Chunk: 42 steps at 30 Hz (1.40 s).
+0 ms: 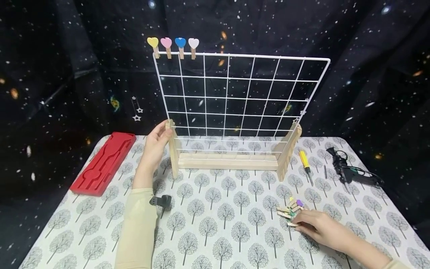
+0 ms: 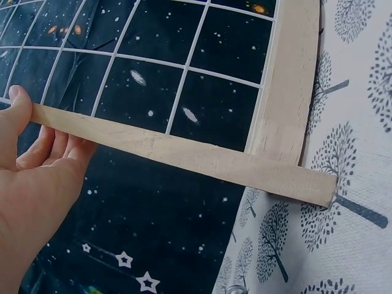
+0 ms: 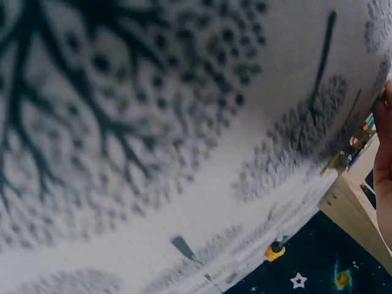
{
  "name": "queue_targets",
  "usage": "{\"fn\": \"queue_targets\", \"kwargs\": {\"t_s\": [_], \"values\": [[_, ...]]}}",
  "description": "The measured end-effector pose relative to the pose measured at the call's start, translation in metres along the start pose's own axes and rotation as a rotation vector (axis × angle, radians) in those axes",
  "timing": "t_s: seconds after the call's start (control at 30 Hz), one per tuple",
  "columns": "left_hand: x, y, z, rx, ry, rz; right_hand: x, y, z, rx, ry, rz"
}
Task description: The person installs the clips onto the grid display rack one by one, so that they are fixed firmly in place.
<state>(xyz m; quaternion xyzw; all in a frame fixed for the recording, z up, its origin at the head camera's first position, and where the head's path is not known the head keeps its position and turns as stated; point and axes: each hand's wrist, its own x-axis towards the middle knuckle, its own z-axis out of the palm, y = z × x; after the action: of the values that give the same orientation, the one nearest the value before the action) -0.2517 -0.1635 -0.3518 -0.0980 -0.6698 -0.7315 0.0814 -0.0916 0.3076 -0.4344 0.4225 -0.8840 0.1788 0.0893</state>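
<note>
A white wire grid [image 1: 241,78] leans back in a wooden stand [image 1: 228,164] on the table. My left hand [image 1: 155,144] grips the top of the stand's left post [image 2: 165,146], thumb on one side and fingers on the other. Along the grid's top bar at the left, heart clothespins are clipped: yellow [image 1: 152,42], pink [image 1: 166,42], blue [image 1: 180,42] and white [image 1: 193,43]. At the front right, my right hand [image 1: 324,228] pinches a small wooden clothespin [image 1: 292,224] at the edge of a pile of clothespins [image 1: 284,210]; its heart is hidden.
A red molded tray [image 1: 102,164] lies at the left. Right of the stand are a yellow-handled screwdriver [image 1: 304,160] and a black tool with a cord [image 1: 352,172]. A tree-print cloth [image 1: 215,224] covers the table, and a dark starry curtain [image 1: 84,74] hangs behind.
</note>
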Motion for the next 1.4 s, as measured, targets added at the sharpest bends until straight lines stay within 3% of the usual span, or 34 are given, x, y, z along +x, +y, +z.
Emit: {"fn": "queue_targets", "kwargs": {"t_s": [0.2,0.4,0.53,0.67,0.87,1.07,1.23,1.4], "values": [[0.000,0.001,0.001,0.002,-0.001,0.003,-0.001,-0.004,-0.003,-0.074,0.031,0.054],[0.000,0.003,0.000,0.006,0.008,0.010,0.001,-0.007,-0.008,0.085,0.034,0.139],[-0.001,0.004,-0.001,0.015,0.015,-0.002,0.003,-0.007,-0.006,0.208,0.076,0.087],[-0.002,0.005,-0.001,0.019,0.008,-0.004,0.003,-0.006,-0.003,0.254,0.121,0.024],[-0.002,0.004,-0.002,0.015,0.006,-0.003,-0.002,-0.005,0.000,0.306,0.075,0.081],[-0.001,0.004,-0.002,0.022,0.005,-0.002,-0.002,-0.007,0.000,0.276,0.072,0.063],[0.000,0.001,-0.002,0.038,-0.005,-0.001,0.013,-0.012,-0.006,0.215,0.136,0.075],[0.004,-0.007,-0.005,0.025,-0.005,0.008,0.056,-0.016,-0.026,0.160,0.167,0.031]]}}
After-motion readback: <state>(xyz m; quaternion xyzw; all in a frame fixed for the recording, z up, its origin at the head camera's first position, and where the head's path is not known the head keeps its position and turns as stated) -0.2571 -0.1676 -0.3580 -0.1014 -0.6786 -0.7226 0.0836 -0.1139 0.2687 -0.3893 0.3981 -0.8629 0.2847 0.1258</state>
